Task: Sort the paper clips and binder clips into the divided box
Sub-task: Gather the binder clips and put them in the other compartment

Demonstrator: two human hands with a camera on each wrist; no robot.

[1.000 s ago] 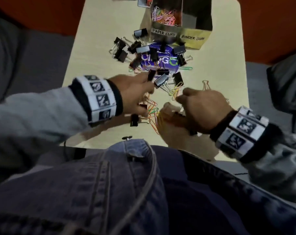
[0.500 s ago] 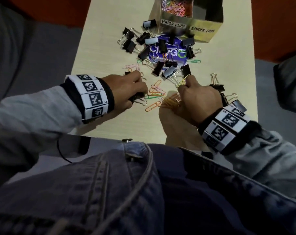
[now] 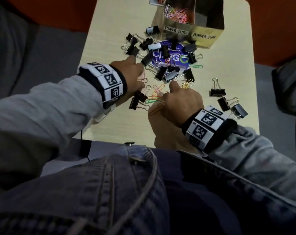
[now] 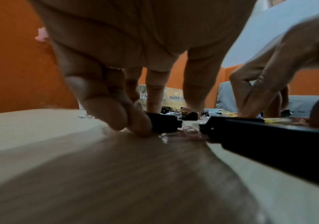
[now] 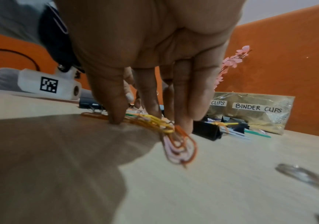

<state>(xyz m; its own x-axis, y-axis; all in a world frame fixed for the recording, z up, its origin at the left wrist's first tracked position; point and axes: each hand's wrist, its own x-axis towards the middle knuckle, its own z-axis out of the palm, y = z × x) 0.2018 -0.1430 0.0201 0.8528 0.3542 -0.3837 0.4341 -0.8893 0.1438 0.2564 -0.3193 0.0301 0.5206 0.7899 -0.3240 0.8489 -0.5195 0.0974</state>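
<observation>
At far table [image 3: 110,28] edge: box [image 3: 203,40], two labelled compartments. "PAPER CLIPS" side holds coloured paper clips [image 3: 177,14]; "BINDER CLIPS" side dark, contents cannot tell. Before box: black binder clips [image 3: 160,53] and loose clips scattered over purple disc [image 3: 173,55]; three more binder clips [image 3: 217,92] lie right of right hand. Left hand [image 3: 133,72]: thumb and finger pinch small binder clip [image 4: 164,124] on tabletop. Right hand [image 3: 181,102]: fingertips [image 5: 116,115] curled down, gathering bunch of yellow and orange paper clips [image 5: 160,124] against table.
</observation>
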